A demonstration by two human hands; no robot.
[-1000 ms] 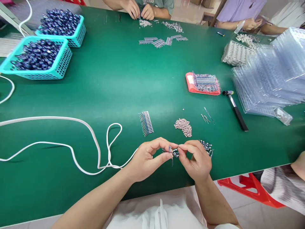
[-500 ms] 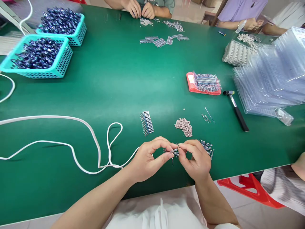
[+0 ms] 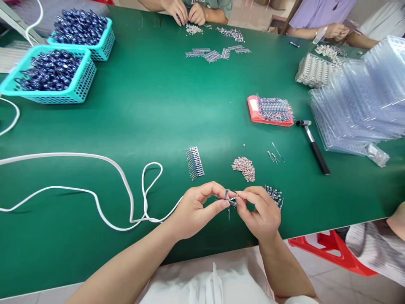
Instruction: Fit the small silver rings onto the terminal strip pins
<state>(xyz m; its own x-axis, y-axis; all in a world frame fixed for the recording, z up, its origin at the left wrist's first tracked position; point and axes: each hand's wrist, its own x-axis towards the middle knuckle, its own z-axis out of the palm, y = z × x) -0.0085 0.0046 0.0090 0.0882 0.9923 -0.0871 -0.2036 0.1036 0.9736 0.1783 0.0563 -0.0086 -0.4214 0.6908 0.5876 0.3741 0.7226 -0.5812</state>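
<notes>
My left hand (image 3: 199, 211) pinches small metal parts with thin wire leads (image 3: 232, 202) between thumb and fingers. Fingertip to fingertip with it, my right hand (image 3: 260, 211) is closed on the same small parts, which the fingers partly hide. A heap of similar blue and silver parts (image 3: 274, 195) lies just behind my right hand. Beyond my hands sits a pile of small beige round pieces (image 3: 244, 169). To its left lies a neat row of blue and silver parts with wire leads (image 3: 196, 162).
A hammer (image 3: 316, 152) lies at the right, near stacked clear plastic trays (image 3: 354, 101) and a red-wrapped bundle (image 3: 253, 109). White cables (image 3: 104, 158) cross the left side. Turquoise baskets (image 3: 82, 90) of dark blue pieces stand far left. Co-workers' hands (image 3: 196, 14) are across the green table (image 3: 152, 114).
The fingers of my left hand have shifted slightly, and a small part now shows upright at its index fingertip. Both hands stay in nearly the same place.
</notes>
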